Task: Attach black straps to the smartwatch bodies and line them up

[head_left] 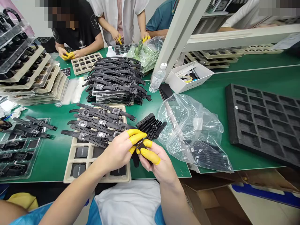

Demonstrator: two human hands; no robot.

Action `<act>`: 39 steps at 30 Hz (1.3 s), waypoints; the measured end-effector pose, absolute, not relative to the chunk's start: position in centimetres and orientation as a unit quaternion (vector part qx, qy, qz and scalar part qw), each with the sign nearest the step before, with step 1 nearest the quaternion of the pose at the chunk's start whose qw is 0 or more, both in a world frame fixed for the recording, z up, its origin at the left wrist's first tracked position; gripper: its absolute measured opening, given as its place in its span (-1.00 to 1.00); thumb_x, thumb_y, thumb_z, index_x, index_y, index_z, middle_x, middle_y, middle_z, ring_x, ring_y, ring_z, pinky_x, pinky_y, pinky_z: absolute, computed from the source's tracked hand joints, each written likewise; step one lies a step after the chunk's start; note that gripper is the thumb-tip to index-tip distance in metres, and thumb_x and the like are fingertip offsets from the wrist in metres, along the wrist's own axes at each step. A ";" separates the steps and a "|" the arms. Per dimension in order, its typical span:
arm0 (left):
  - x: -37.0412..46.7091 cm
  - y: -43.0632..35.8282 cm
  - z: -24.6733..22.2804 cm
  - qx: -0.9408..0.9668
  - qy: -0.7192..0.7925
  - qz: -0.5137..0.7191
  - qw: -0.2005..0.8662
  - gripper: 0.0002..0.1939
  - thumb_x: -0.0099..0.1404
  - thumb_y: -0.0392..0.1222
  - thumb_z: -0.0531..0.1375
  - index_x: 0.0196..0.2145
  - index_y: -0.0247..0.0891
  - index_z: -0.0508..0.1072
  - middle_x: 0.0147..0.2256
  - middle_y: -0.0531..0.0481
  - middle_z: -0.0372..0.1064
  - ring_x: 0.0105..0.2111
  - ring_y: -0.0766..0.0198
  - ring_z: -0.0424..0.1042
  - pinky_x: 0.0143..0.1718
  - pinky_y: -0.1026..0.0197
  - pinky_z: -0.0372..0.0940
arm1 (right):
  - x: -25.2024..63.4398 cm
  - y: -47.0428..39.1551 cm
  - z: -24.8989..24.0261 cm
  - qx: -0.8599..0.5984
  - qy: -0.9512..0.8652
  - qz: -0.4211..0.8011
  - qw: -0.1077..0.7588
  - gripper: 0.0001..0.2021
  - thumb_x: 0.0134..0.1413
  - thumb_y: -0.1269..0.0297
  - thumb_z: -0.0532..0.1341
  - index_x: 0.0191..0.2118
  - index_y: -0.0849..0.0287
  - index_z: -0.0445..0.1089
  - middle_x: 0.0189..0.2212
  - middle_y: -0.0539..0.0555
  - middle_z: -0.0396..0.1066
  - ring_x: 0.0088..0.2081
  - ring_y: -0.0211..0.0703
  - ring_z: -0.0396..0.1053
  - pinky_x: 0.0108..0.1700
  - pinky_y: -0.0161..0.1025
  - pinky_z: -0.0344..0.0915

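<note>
My left hand (122, 148) and my right hand (159, 157), both with yellow finger covers, meet at the front edge of the table. Between their fingertips they hold a small black watch (140, 144), partly hidden by the fingers. Just behind it lies a fanned pile of black straps (152, 125). To the left, a beige tray (67, 170) bears several black watches with straps (100, 122), face down, and dark square pieces (82, 152) in its front compartments. My left forearm passes over this tray.
A clear plastic bag with black straps (206, 137) lies right, beside a black foam tray (264, 118). Behind are stacked watches (117, 79), a bottle (158, 78), a white box (189, 78) and a slanted post (178, 34). Tray stacks (39, 81) stand left. People work across the table.
</note>
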State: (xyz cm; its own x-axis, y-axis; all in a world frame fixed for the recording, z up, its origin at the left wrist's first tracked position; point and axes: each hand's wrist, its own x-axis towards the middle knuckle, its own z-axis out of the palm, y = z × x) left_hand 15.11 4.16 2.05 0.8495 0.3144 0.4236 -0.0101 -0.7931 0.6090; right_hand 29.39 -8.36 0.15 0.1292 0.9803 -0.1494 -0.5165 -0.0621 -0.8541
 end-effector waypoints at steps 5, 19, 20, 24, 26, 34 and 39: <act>15.1 4.1 2.1 0.918 0.083 0.254 0.292 -0.41 0.37 -0.49 0.01 0.30 -0.23 0.33 0.16 -0.24 0.44 0.20 0.09 0.45 0.20 0.00 0.46 | 29.1 -8.3 0.2 -0.405 -0.294 0.596 0.628 -0.63 0.28 -0.06 0.33 -0.31 0.15 0.35 -0.72 -0.17 0.16 -0.67 -0.36 -0.03 -0.59 -0.32 -0.10; 15.4 3.8 3.4 0.913 0.038 0.246 0.324 -0.49 0.49 -0.31 -0.01 0.35 -0.28 0.22 0.10 -0.32 0.36 0.10 0.01 0.39 0.14 -0.09 0.45 | 28.9 -7.8 0.4 -0.365 -0.198 0.612 0.673 -0.66 0.20 -0.02 0.38 -0.31 0.14 0.35 -0.76 -0.24 0.07 -0.72 -0.42 -0.15 -0.66 -0.42 -0.11; 15.4 3.7 3.5 0.915 0.037 0.246 0.316 -0.51 0.50 -0.30 -0.01 0.34 -0.31 0.23 0.08 -0.33 0.35 0.09 0.01 0.39 0.13 -0.09 0.45 | 29.0 -7.9 0.5 -0.369 -0.202 0.612 0.670 -0.66 0.21 -0.01 0.38 -0.31 0.14 0.35 -0.75 -0.24 0.07 -0.72 -0.43 -0.15 -0.66 -0.42 -0.12; 15.4 3.7 3.2 0.945 0.054 0.230 0.225 -0.58 0.48 -0.27 0.06 0.25 -0.39 0.31 0.00 -0.34 0.37 0.01 0.00 0.40 0.04 -0.08 0.49 | 29.3 -8.2 0.3 -0.397 -0.211 0.612 0.650 -0.67 0.23 0.00 0.36 -0.31 0.15 0.35 -0.73 -0.23 0.06 -0.70 -0.42 -0.14 -0.66 -0.42 -0.12; 15.5 3.7 3.1 0.950 0.049 0.218 0.217 -0.59 0.48 -0.27 0.06 0.23 -0.39 0.32 -0.01 -0.34 0.39 -0.01 -0.01 0.40 0.02 -0.10 0.50 | 29.3 -8.4 0.1 -0.404 -0.218 0.611 0.645 -0.66 0.25 -0.01 0.35 -0.31 0.15 0.34 -0.73 -0.22 0.07 -0.69 -0.41 -0.13 -0.65 -0.41 -0.11; 14.4 2.7 5.8 0.929 0.023 0.212 0.303 -0.49 0.50 -0.30 0.06 0.35 -0.28 0.20 0.15 -0.30 0.40 0.17 0.05 0.43 0.17 0.03 0.47 | 29.5 -9.4 -0.3 -0.435 -0.392 0.471 0.660 -0.63 0.29 -0.13 0.29 -0.23 0.10 0.38 -0.66 -0.15 0.18 -0.65 -0.30 0.04 -0.58 -0.31 0.07; 10.1 2.4 9.0 0.968 0.127 0.186 0.109 -0.51 0.51 -0.37 0.00 0.35 -0.26 0.24 0.14 -0.23 0.47 0.14 0.11 0.49 0.11 0.12 0.47 | 31.7 -9.3 0.9 -0.494 -0.654 0.260 0.510 -0.77 0.43 0.06 0.21 -0.11 0.11 0.44 -0.45 0.00 0.44 -0.50 -0.21 0.30 -0.46 -0.25 0.23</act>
